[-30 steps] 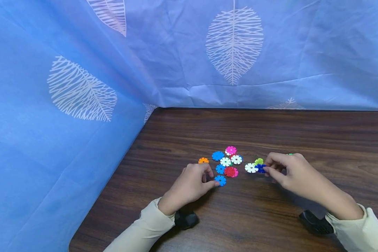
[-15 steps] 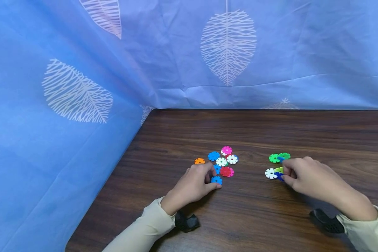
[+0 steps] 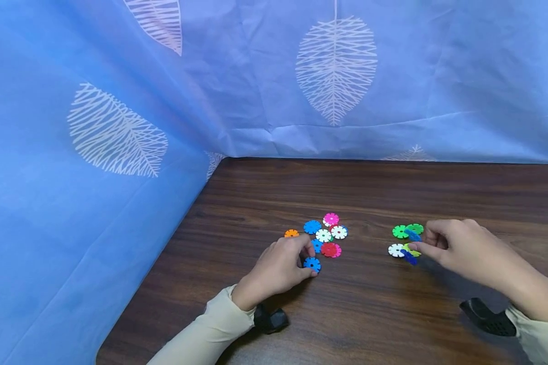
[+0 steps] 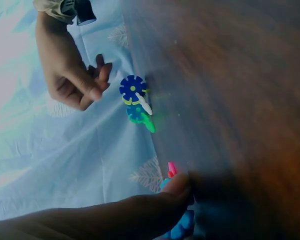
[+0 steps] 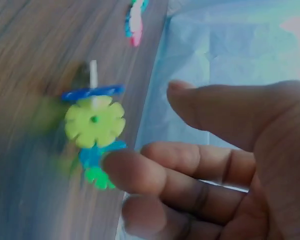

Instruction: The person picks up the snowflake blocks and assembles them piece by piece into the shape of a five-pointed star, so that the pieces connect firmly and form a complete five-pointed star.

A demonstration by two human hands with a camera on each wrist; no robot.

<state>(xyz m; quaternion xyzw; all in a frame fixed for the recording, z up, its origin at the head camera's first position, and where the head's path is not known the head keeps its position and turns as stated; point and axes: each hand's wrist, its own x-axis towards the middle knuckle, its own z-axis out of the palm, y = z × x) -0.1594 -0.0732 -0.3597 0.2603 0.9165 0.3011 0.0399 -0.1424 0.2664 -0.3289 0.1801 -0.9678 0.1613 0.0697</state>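
Note:
My left hand [image 3: 276, 266] pinches a blue notched snowflake disc [image 3: 312, 264] between thumb and fingers at the front of a loose pile; in the left wrist view the thumb covers part of it. On the right, my right hand [image 3: 461, 248] has its thumb and fingers spread apart and holds nothing, just beside two joined clusters. The nearer cluster combines a white disc [image 3: 396, 250], a dark blue disc [image 3: 409, 258] and a yellow-green disc [image 5: 95, 122]. Behind it lies a cluster of green discs [image 3: 399, 231] with a blue disc [image 3: 412, 235] slotted upright.
The pile holds several more discs: orange [image 3: 291, 233], blue [image 3: 312, 226], pink [image 3: 331, 218], white [image 3: 323, 235] and red [image 3: 330, 250]. Everything lies on a dark wooden table [image 3: 347, 314]. Blue leaf-patterned cloth [image 3: 246, 76] hangs along its back and left sides.
My right hand carried the white, yellow-green and dark blue cluster rightward, set it in front of the green one and let go. My left hand drew the blue disc slightly away from the pile.

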